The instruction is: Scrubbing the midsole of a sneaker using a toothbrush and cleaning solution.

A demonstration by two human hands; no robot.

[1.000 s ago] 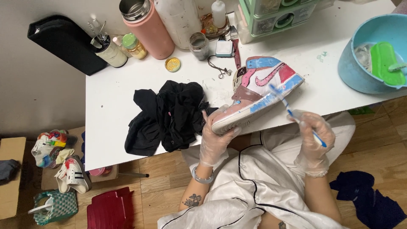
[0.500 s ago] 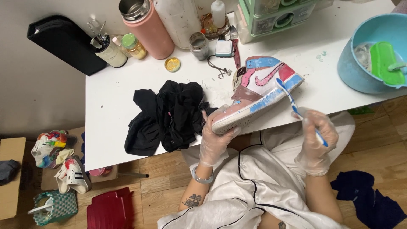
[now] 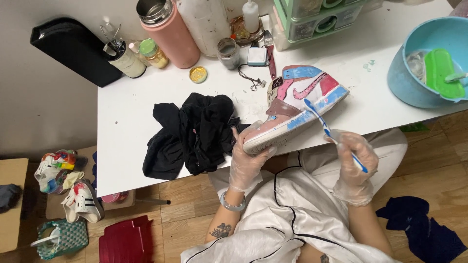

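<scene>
Sneaker (image 3: pixel 297 104) at counter (image 3: pixel 136 107) front edge | left hand (image 3: pixel 246 160) fingers clasp its toe | right hand (image 3: pixel 355 165) fingers pinch toothbrush (image 3: pixel 331 134), bristles on sole

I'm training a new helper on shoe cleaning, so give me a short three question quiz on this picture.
1. True or false: the left hand holds the painted sneaker by its toe end.
2. What does the right hand hold? A) black cloth B) blue toothbrush C) pink flask
3. Fill in: the green brush lies in the blue ____.

Key:
1. True.
2. B; the blue toothbrush has its head against the sneaker's side.
3. Basin, at the white table's right end.
</scene>
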